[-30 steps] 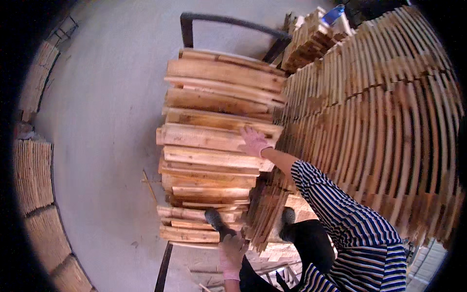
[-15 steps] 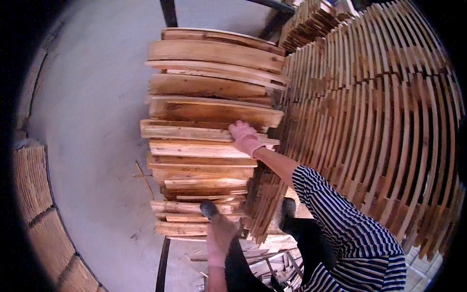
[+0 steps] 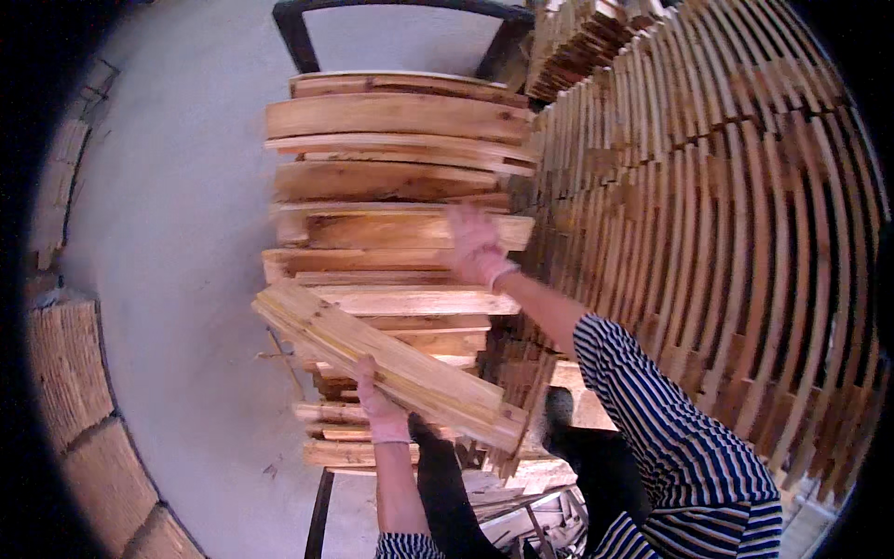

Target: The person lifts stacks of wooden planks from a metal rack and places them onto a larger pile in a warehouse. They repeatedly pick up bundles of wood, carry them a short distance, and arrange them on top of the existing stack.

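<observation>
concrete floor (image 3: 177,233) | L hand (image 3: 377,401) grips plank bundle (image 3: 391,363) | R hand (image 3: 475,244) flat, fingers spread, on wood stack (image 3: 391,177)

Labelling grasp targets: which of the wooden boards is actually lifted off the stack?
The bundle of boards lying slantwise across the front of the stack, held from beneath by the left hand. The other boards lie level; the right hand rests on one.

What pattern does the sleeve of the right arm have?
The sleeve has dark blue and white stripes, shown best in the head view, below the right hand.
</observation>
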A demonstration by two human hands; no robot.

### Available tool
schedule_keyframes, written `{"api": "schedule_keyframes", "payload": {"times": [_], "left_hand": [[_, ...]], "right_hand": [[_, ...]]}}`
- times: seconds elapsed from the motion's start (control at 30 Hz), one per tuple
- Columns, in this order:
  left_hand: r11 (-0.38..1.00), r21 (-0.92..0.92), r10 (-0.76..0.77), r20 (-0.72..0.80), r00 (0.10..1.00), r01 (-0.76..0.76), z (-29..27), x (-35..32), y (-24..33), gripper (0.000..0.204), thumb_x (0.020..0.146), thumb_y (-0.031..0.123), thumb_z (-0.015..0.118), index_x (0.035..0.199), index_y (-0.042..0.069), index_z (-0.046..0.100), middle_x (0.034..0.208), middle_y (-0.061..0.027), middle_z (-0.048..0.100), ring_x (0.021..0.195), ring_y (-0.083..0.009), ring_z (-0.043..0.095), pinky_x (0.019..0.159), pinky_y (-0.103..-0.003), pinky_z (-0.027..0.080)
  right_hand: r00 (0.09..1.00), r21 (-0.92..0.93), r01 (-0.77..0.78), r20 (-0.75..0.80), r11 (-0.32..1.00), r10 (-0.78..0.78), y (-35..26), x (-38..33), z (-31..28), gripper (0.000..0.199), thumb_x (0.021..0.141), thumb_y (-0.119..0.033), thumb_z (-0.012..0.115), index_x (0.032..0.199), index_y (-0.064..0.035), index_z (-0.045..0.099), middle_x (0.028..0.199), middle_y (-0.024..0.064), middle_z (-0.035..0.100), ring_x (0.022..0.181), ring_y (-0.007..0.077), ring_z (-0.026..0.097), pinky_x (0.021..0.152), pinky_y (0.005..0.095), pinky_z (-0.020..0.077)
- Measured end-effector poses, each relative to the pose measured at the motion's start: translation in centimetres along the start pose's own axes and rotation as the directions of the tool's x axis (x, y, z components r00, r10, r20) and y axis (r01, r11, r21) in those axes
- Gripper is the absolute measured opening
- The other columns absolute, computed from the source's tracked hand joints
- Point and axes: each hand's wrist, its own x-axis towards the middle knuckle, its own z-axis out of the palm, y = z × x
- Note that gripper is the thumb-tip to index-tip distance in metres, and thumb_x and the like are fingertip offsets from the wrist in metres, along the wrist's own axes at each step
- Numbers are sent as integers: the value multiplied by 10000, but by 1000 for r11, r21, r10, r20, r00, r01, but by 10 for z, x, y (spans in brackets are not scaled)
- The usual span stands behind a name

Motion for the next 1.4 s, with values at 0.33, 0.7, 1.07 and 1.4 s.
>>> {"api": "schedule_keyframes", "payload": {"times": [0.33, 0.7, 1.07, 1.4], "left_hand": [[997, 70, -7, -187, 982, 20, -77, -83, -12, 521, 860, 354, 689, 1290, 84, 569, 1153, -63, 581, 1131, -268, 562, 1039, -463, 449], [988, 152, -1, -4, 1000, 2, -23, -168, 45, 709, 891, 412, 657, 1463, 61, 431, 1371, -167, 541, 1218, -356, 560, 1049, -506, 476], [906, 184, 199, 610, 767, -382, 180, -282, 141, 810, 909, 547, 620, 1502, 56, 368, 1417, -192, 505, 1276, -369, 536, 1078, -512, 471], [899, 5, 264, 792, 550, -438, 279, -409, 186, 848, 963, 626, 537, 1557, 82, 272, 1467, -204, 462, 1310, -361, 520, 1101, -493, 473]], "right_hand": [[819, -22, 60, 573, 998, -37, -17, 48, -9, 445, 828, -192, 657, 1249, -60, 597, 1192, 183, 648, 1082, 356, 636, 888, 498, 525], [609, 557, -271, 731, 785, -308, -82, -42, -192, 619, 783, -519, 714, 1184, -49, 693, 1136, 203, 718, 1024, 351, 690, 905, 468, 543], [904, 716, -359, 427, 599, 31, -90, -86, -550, 941, 737, -548, 801, 1463, -75, 433, 1355, 254, 506, 1306, 427, 503, 1068, 481, 456], [992, 594, -24, -85, 804, 92, -71, -119, -764, 1086, 670, -440, 869, 1522, -39, 328, 1357, 293, 510, 1188, 476, 552, 997, 496, 484]]}}
